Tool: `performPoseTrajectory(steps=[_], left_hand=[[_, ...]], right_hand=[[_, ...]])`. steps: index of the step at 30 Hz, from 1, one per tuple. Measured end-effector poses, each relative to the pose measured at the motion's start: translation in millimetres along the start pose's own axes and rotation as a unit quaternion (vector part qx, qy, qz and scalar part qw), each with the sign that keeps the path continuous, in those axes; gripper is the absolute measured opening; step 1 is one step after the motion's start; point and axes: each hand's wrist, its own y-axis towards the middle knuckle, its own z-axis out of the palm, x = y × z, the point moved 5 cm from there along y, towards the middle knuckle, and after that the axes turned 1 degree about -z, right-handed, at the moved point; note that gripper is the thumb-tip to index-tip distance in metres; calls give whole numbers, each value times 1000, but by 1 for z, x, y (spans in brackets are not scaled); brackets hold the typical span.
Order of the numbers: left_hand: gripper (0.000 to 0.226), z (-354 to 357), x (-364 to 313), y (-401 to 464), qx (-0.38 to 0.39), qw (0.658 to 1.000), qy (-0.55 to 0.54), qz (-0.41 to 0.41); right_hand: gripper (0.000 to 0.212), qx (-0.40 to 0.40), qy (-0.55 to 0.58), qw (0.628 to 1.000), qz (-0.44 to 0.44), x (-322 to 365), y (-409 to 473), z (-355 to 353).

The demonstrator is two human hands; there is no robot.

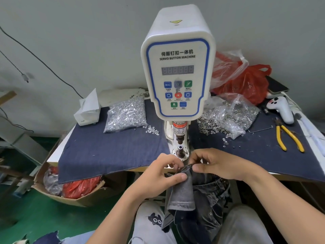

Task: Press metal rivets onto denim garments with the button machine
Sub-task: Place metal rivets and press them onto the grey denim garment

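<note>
— What's going on at the front edge of the table (pixel 109 166)?

— From the head view, both hands are on the denim garment (pixel 182 192), which hangs off the front edge into the person's lap. The left hand (pixel 163 173) pinches a folded edge of it between thumb and fingers; the right hand (pixel 216 164) pinches the same edge from the other side, fingers curled, so neither grip is spread.

— Is it under the button machine (pixel 177 67) yet?

— No. The fabric edge sits just in front of the lower die (pixel 180 149), not over it, and the punch above is clear. I'd judge this the positioning step — finding and flattening the spot for a rivet.

— Where are the rivets?

— A bag of silvery rivets (pixel 125 115) lies left of the machine, with more ring-shaped metal pieces (pixel 226 120) spilling from bags to its right. Yellow-handled pliers (pixel 288 138) lie toward the right edge.

— And next?

— Likely the edge needs lifting forward onto the die, held flat and taut, with fingertips kept well out from under the punch.
</note>
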Motion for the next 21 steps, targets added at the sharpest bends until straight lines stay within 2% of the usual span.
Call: performPoseTrajectory(steps=[2,6,9,11,12,13,15,17,19,21], left_hand=[[18,-1,-3,0,-2,998,-62,3],[26,8,-5,0,54,987,-153,-11],[36,7,3,-3,92,992,-82,-28],[38,0,8,-4,100,994,-30,-27],[36,-4,9,-4,95,995,-26,-20],[31,-9,8,-3,83,996,-36,-12],[26,-17,7,0,45,997,-67,-2],[21,-22,10,5,15,998,-63,-5],[17,-24,16,12,16,999,-14,-35],[24,-25,23,19,10,997,33,-63]], right_hand=[[4,16,-17,1000,7,5,-1,-2],[9,26,-85,996,-24,21,-5,-7],[15,40,-1,997,-71,28,-10,-4],[11,51,94,994,-34,22,-13,-2],[10,54,105,993,-2,16,-13,-1],[10,55,74,995,31,9,-12,-1],[12,48,-56,995,69,-5,-7,-3],[20,15,-119,991,59,-8,-1,-6],[29,-20,-91,995,44,-9,3,-10],[32,-31,-35,998,44,-11,8,-13]])
